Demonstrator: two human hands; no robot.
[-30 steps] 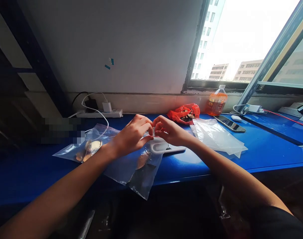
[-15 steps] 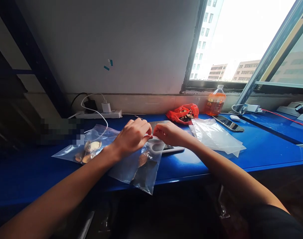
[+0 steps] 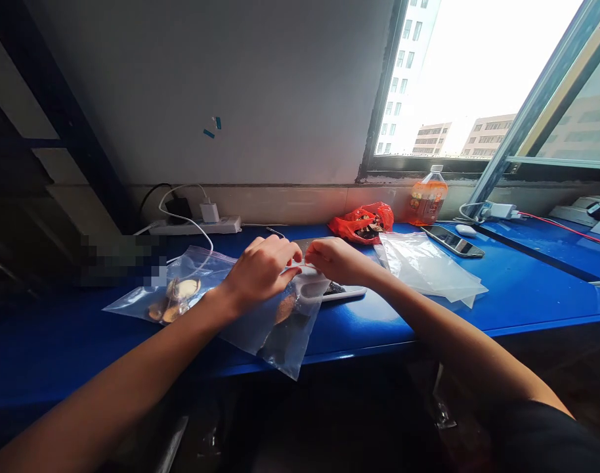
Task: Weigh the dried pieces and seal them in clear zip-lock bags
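Observation:
A clear plastic bag (image 3: 285, 341) hangs from my hands near the table's front edge. Inside it lie a dark flat piece and a brown piece. My left hand (image 3: 266, 268) is curled at the bag's upper edge, thumb tip slightly apart from the forefinger. Close beside it, my right hand (image 3: 337, 258) pinches the same edge with bent fingers. Behind the bag, partly covered, is a white-rimmed tray-like thing (image 3: 352, 293) with a dark surface. Left of my left hand, another clear bag (image 3: 132, 303) with pale and brown slices (image 3: 184, 289) rests on the table.
The blue table (image 3: 379, 335) runs along the wall. At the back stand a red plastic bag (image 3: 346, 228) with dark bits and an orange drink bottle (image 3: 428, 200). Flat clear bags (image 3: 430, 269) and a phone (image 3: 452, 242) lie right. A power strip (image 3: 201, 226) sits left.
My left thumb and forefinger have parted a little. The bag's lower corner has shifted slightly up and left. Both hands stay at its upper edge.

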